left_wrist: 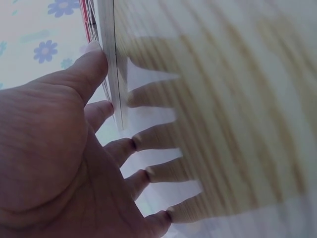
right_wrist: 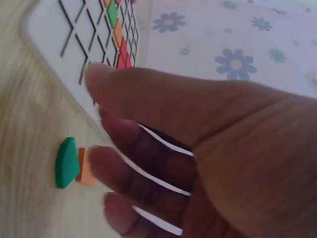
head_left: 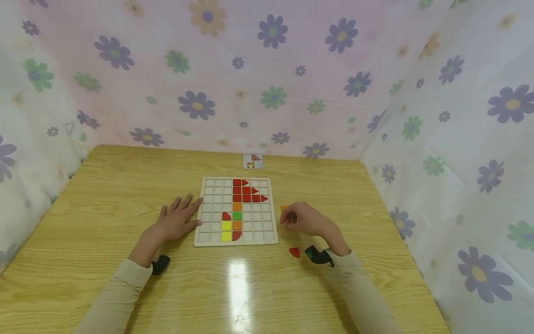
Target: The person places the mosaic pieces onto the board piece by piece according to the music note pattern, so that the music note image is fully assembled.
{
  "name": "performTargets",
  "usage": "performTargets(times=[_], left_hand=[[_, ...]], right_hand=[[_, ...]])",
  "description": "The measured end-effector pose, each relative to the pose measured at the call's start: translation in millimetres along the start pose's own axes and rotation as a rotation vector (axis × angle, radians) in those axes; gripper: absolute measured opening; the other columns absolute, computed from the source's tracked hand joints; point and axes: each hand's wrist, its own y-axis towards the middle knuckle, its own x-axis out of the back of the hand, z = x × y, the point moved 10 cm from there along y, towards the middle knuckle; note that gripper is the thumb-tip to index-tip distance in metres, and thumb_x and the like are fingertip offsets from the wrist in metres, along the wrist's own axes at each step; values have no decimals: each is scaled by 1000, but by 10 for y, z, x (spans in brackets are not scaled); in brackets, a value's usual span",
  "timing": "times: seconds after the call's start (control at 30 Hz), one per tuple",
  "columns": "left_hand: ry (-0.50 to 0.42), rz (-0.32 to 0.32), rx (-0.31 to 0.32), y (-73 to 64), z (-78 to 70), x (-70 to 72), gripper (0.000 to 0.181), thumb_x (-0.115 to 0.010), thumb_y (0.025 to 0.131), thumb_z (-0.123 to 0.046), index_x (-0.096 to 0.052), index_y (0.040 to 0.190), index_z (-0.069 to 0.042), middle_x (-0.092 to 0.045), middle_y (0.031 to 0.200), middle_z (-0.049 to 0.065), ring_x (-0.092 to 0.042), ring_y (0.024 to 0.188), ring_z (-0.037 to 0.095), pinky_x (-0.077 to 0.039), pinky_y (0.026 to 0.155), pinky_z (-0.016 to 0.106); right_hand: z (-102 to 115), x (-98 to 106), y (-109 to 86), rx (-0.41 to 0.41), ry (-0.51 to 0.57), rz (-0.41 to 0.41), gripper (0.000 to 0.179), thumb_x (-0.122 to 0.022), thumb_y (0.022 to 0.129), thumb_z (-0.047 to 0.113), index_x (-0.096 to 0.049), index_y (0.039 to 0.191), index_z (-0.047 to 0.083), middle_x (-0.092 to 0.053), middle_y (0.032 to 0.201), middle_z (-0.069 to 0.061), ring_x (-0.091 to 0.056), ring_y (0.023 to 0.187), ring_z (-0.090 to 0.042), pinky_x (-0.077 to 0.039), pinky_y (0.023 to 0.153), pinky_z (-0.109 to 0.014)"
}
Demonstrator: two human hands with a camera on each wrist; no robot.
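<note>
A grid board [head_left: 255, 234] lies flat with red, orange, green and yellow pieces set in its squares. My left hand [head_left: 177, 219] rests spread beside the board's left edge, with a fingertip and the thumb at the rim. My right hand [head_left: 306, 219] hovers just right of the board, fingers bent and thumb tip near the index finger. No piece shows between them. In the right wrist view, a green piece with a curved side [right_wrist: 68, 163] and an orange piece [right_wrist: 86, 168] lie on the table below my right fingertips.
A red quarter-round piece [head_left: 294, 252] lies on the wooden table [head_left: 196, 292] below my right hand. Behind the board is a small card [head_left: 253, 161] with a picture of a colored grid pattern. Flower-printed cloth [head_left: 267, 69] stands around the table's back and sides.
</note>
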Motion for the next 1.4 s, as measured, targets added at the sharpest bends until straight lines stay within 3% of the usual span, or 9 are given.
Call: performTargets(times=[0.2, 0.33, 0.5, 0.67, 0.83, 1.0, 1.3, 1.4], left_hand=[[-5, 2, 6, -15, 55, 6, 67, -57, 105, -33, -29, 161, -6, -14, 165, 30, -6, 149, 59, -4, 110, 81], [-2, -1, 8, -34, 81, -1, 68, -58, 105, -33, -30, 160, -6, -15, 165, 31, -7, 148, 60, -5, 110, 81], [-22, -3, -1, -35, 73, -10, 68, -58, 105, -32, -30, 160, -5, -14, 165, 31, -6, 148, 60, -4, 109, 81], [-31, -3, -4, -42, 37, -11, 67, -58, 105, -32, -30, 160, -5, -14, 165, 31, -6, 148, 61, -3, 109, 81], [-17, -6, 0, -61, 15, -6, 66, -58, 105, -34, -32, 159, -5, -16, 164, 31, -9, 148, 61, -6, 109, 82], [-51, -15, -6, -61, 32, 8, 67, -58, 105, -34, -32, 160, -6, -15, 165, 31, -6, 148, 61, -3, 109, 81], [-85, -23, -37, -30, 79, -33, 70, -55, 104, -45, -30, 161, -11, -12, 166, 29, -3, 149, 60, 1, 110, 81], [-78, -32, -35, -1, 120, -57, 71, -54, 104, -45, -30, 161, -12, -12, 167, 28, -3, 150, 59, 1, 110, 80]], right_hand=[[-105, -266, -173, -58, 23, 178, 20, -85, 82, 5, -74, 98, 8, -69, 93, 1, -58, 78, -9, -52, 72, -26], [-140, -364, -196, -51, 26, 207, 23, -89, 76, 4, -73, 93, 10, -68, 89, 1, -57, 75, -9, -52, 71, -24], [-183, -339, -174, -60, 22, 134, 18, -86, 79, 4, -74, 89, 11, -69, 86, 3, -59, 75, -8, -52, 71, -25], [-290, -259, -139, -140, 32, -30, 8, -83, 85, 8, -78, 90, 11, -71, 87, 4, -60, 75, -9, -53, 71, -27], [-332, -212, -136, -200, 34, -149, 9, -85, 83, 10, -80, 90, 10, -71, 87, 1, -59, 74, -10, -52, 69, -28], [-246, -207, -139, -200, 8, -165, 7, -84, 82, 6, -79, 84, 9, -71, 82, 2, -62, 72, -9, -54, 68, -28], [7, -296, -218, -256, -135, -83, 11, -84, 82, 6, -75, 83, 14, -67, 79, 6, -57, 71, -10, -50, 65, -31], [103, -301, -232, -244, -153, -95, 11, -83, 83, 6, -75, 80, 13, -68, 76, 6, -57, 69, -10, -49, 62, -31]])
